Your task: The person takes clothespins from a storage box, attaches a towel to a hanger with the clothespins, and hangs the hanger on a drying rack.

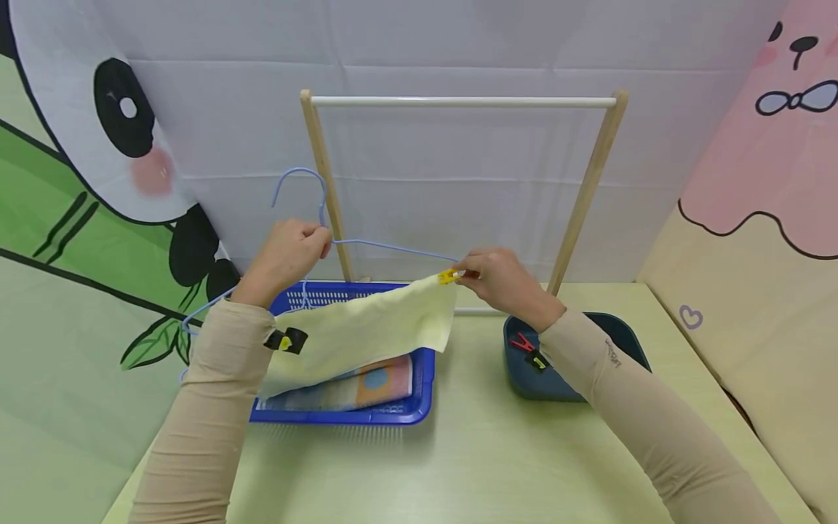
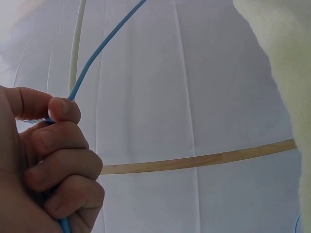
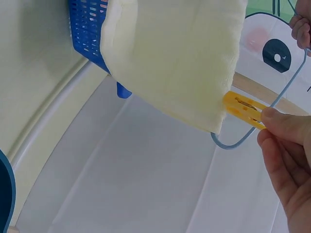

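Note:
My left hand [image 1: 288, 255] grips a light blue hanger [image 1: 393, 248] just below its hook, the fingers curled round the wire in the left wrist view. With thumb and fingers my right hand [image 1: 504, 284] pinches a yellow clothespin [image 3: 243, 108]. That clothespin sits on the upper right corner of a pale yellow towel [image 1: 373, 320], right where the hanger's rounded end [image 3: 228, 145] shows. The towel slants down to the left, over the blue basket [image 1: 422, 397], and its left end is partly behind my left forearm.
In the basket lies a folded patterned cloth [image 1: 386, 382]. A rack with wooden posts [image 1: 592, 175] and a white top rail [image 1: 458, 102] stands at the back of the table [image 1: 471, 451]. On the right, a dark teal bin [image 1: 543, 389] holds a red clothespin [image 1: 521, 343], partly behind my right forearm.

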Demonstrator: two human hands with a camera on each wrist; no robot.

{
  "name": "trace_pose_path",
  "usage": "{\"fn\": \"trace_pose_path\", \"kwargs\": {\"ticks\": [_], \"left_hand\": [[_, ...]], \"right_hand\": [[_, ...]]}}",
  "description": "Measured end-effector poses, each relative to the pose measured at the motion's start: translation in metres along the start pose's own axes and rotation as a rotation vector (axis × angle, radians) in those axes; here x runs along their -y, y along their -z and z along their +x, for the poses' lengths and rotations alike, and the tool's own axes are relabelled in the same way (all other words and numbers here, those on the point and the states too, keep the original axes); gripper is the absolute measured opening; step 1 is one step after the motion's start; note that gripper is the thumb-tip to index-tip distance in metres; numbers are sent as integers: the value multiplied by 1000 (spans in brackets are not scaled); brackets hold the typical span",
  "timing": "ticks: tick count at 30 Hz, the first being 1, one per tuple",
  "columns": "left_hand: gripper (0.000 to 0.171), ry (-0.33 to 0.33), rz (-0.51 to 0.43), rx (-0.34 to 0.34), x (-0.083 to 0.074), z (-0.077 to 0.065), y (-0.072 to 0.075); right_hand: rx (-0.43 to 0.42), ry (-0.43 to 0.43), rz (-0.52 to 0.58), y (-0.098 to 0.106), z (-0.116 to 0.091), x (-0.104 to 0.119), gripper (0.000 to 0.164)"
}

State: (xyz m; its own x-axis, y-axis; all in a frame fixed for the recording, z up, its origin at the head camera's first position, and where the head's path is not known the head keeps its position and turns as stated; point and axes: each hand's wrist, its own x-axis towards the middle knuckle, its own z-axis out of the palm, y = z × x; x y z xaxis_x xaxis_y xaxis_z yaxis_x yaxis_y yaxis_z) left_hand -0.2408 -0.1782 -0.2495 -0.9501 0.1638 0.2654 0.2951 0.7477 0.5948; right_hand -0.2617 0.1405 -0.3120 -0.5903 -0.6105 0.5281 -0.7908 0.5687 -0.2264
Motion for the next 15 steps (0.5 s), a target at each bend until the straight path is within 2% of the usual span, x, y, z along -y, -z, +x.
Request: {"fn": "trace_pose_path", "kwargs": {"ticks": [7, 15], "left_hand": [[38, -4, -1, -3, 1, -1, 0], [38, -13, -11, 2, -1, -2, 1]], "right_hand": [[8, 60, -20, -2, 5, 0, 15], [15, 85, -54, -2, 9, 0, 14]]}}
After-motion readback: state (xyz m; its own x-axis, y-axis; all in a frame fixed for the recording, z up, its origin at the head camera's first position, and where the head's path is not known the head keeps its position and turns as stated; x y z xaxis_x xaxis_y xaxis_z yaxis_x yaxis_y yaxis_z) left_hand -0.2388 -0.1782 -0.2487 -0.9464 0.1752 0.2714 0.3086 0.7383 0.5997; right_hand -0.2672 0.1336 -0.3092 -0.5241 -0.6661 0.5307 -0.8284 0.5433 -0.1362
